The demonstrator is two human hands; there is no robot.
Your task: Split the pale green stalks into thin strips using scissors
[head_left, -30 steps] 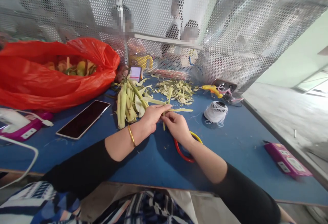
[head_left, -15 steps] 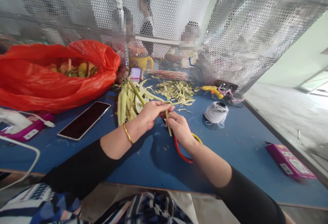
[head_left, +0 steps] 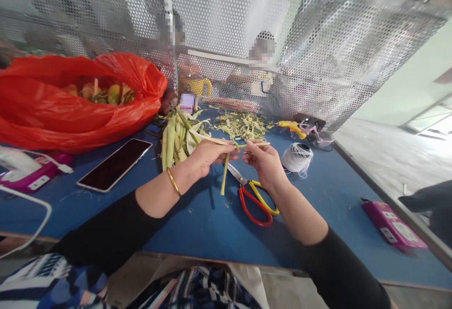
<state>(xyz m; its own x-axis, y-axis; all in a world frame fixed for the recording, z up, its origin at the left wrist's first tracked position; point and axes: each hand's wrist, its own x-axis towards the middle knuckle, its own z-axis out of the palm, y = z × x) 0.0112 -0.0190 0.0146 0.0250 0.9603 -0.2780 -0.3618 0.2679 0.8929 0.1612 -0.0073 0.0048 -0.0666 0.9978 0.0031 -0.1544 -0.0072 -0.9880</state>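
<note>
My left hand point(head_left: 214, 153) pinches a knotted or crossed pale green plant strip point(head_left: 224, 177), whose one end hangs down towards the table. My right hand point(head_left: 264, 162) is closed on the other end, which stretches sideways between both hands and pokes out past my right fingers. Below them lie scissors point(head_left: 243, 182) with one red and one yellow handle, blades pointing up-left. Left of my hands rests a bundle of green stalks and husk-like leaves point(head_left: 171, 142). Behind my fingers is a heap of shredded strips point(head_left: 243, 124).
A ball of white string point(head_left: 297, 157), a yellow glue gun point(head_left: 294, 128) and glasses point(head_left: 320, 140) lie right. Left are a phone point(head_left: 115, 164), a red plastic bag point(head_left: 67, 127) and a purple power strip point(head_left: 31, 177); another power strip point(head_left: 391, 224) lies right. People sit behind a perforated screen point(head_left: 219, 21).
My right hand has moved right and up, drawing the strip's end sideways. The scissors now show more fully. A standing person behind the screen has gone; a dark-clothed leg appears at right.
</note>
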